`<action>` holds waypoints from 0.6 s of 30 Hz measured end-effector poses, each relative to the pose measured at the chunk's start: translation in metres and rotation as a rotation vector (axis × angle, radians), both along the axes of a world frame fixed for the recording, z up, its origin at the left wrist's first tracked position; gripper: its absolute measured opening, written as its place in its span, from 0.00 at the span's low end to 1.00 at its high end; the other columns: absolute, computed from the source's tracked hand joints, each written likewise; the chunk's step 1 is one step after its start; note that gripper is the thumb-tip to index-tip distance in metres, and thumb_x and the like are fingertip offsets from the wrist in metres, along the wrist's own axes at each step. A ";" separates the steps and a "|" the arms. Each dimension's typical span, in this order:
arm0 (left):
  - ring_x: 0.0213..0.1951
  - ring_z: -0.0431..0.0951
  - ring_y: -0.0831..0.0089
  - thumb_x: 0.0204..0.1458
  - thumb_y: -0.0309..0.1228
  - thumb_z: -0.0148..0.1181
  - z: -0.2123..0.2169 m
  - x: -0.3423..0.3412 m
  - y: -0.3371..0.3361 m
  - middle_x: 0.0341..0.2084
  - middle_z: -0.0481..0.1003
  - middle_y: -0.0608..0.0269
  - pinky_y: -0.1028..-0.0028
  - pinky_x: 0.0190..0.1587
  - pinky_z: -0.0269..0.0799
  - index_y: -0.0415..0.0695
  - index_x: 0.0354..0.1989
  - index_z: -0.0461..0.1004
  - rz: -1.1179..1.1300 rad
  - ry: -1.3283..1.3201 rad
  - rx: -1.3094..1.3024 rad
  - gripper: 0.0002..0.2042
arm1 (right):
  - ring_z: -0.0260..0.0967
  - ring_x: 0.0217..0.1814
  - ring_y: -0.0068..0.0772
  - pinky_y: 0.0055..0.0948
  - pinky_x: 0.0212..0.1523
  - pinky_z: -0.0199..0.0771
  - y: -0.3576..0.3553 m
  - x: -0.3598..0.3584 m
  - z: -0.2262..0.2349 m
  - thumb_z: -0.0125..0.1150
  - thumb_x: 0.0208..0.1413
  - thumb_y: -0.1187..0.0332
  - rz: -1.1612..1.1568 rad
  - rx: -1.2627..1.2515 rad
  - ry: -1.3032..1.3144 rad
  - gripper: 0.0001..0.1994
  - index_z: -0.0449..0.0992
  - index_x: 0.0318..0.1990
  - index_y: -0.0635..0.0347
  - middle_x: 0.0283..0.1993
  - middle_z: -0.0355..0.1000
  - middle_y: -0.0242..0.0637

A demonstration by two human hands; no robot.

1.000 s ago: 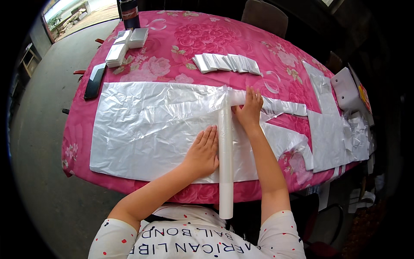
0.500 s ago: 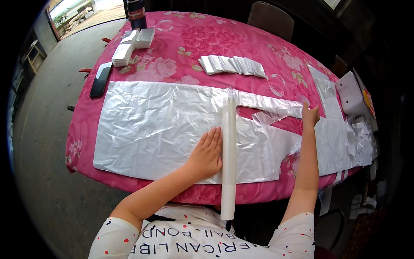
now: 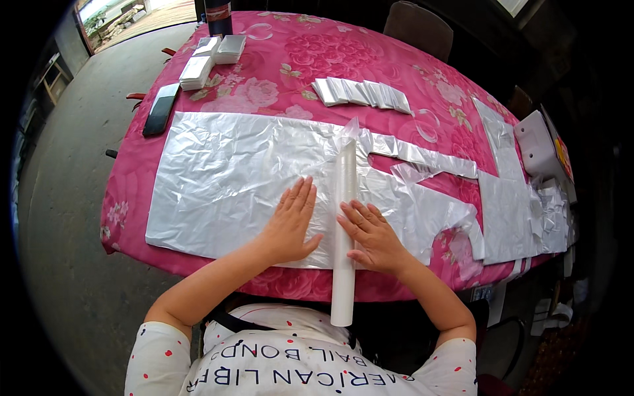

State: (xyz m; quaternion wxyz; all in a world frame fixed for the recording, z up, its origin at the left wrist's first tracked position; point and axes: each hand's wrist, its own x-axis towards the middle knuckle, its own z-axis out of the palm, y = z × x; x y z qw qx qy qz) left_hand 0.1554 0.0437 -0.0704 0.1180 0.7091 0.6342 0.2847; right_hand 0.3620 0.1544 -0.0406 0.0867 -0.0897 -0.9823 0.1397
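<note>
I am at a dining table in what looks like a home used for small piecework. A pink flowered tablecloth covers the table, and a brown chair stands at its far side. The floor is bare grey concrete, and an open doorway at the far left shows daylight outside. Stacks of folded bags and a phone lie on the cloth.

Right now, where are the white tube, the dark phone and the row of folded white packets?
white tube (image 3: pixel 345 218), head view, middle of its length between the hands.
dark phone (image 3: pixel 160 109), head view, centre of its face.
folded white packets (image 3: pixel 361 93), head view, middle of the row.
</note>
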 end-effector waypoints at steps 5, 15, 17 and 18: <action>0.63 0.53 0.54 0.53 0.26 0.41 0.018 -0.085 -0.060 0.60 0.56 0.46 0.64 0.63 0.45 0.33 0.62 0.47 0.184 -0.243 0.192 0.26 | 0.40 0.70 0.48 0.41 0.67 0.38 -0.069 -0.113 0.009 0.37 0.58 0.46 0.305 -0.552 0.086 0.33 0.52 0.63 0.61 0.68 0.45 0.46; 0.62 0.55 0.62 0.60 0.44 0.32 0.028 -0.134 -0.213 0.59 0.57 0.51 0.65 0.61 0.50 0.37 0.62 0.50 0.604 -0.725 0.017 0.27 | 0.53 0.64 0.45 0.41 0.62 0.49 -0.048 -0.191 0.014 0.51 0.54 0.58 0.340 -0.171 0.260 0.21 0.67 0.53 0.60 0.58 0.61 0.44; 0.60 0.58 0.63 0.60 0.40 0.36 0.029 -0.129 -0.229 0.57 0.59 0.51 0.67 0.59 0.53 0.36 0.60 0.52 0.612 -0.761 -0.011 0.24 | 0.49 0.66 0.43 0.42 0.64 0.45 -0.051 -0.215 -0.002 0.48 0.55 0.56 0.362 0.024 0.190 0.23 0.66 0.54 0.59 0.60 0.59 0.43; 0.59 0.59 0.63 0.59 0.38 0.38 0.029 -0.126 -0.234 0.57 0.60 0.51 0.67 0.59 0.54 0.36 0.60 0.53 0.621 -0.791 -0.035 0.24 | 0.43 0.69 0.42 0.43 0.67 0.38 -0.054 -0.232 -0.012 0.46 0.56 0.52 0.400 -0.009 0.166 0.25 0.65 0.56 0.57 0.62 0.56 0.42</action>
